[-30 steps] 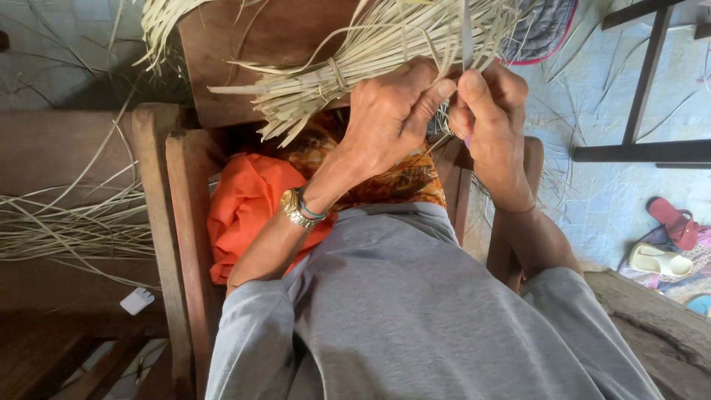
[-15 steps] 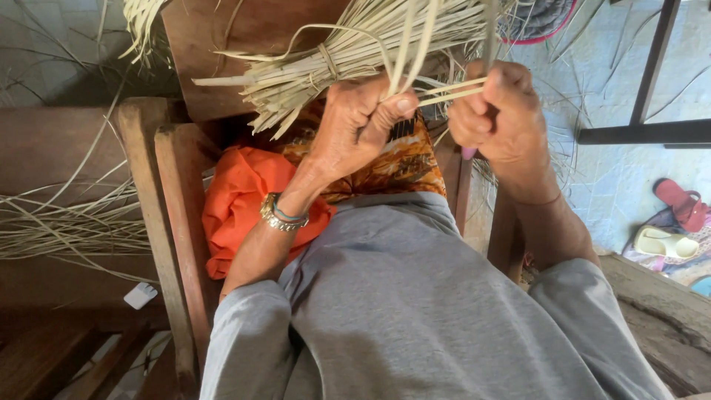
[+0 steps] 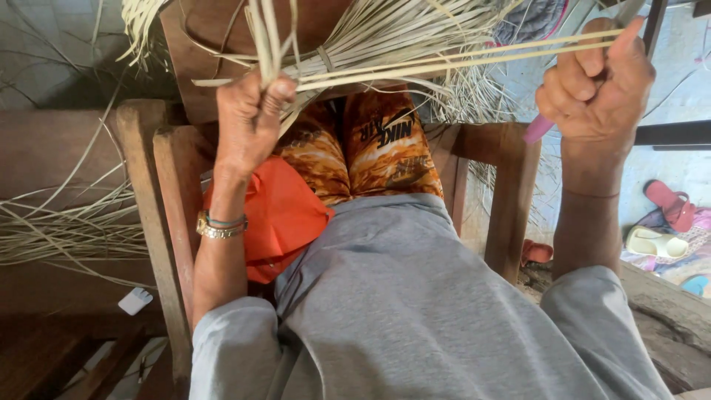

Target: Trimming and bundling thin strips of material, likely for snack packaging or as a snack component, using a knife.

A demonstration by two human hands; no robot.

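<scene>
Reed strips [image 3: 459, 59] stretch from the tied bundle [image 3: 385, 37] on the wooden board [image 3: 200, 67] to the right hand [image 3: 596, 89], fist clenched around them and a pink handle [image 3: 537, 130]. Left hand [image 3: 248, 122] grips upright strips. Chair frame [image 3: 148, 192] surrounds the lap; sandals [image 3: 666, 222] lie right.

Soft, even daylight; brightest at the right, over the pale floor [image 3: 685, 96]. Left side dim and shadowed. No glare. Focus sharp centrally; slight motion blur and wide-angle stretch near edges

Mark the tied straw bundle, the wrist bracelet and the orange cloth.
tied straw bundle [image 3: 385, 37]: head view, stalks right of the tie.
wrist bracelet [image 3: 220, 226]: head view, band on left wrist.
orange cloth [image 3: 278, 215]: head view, middle.
</scene>
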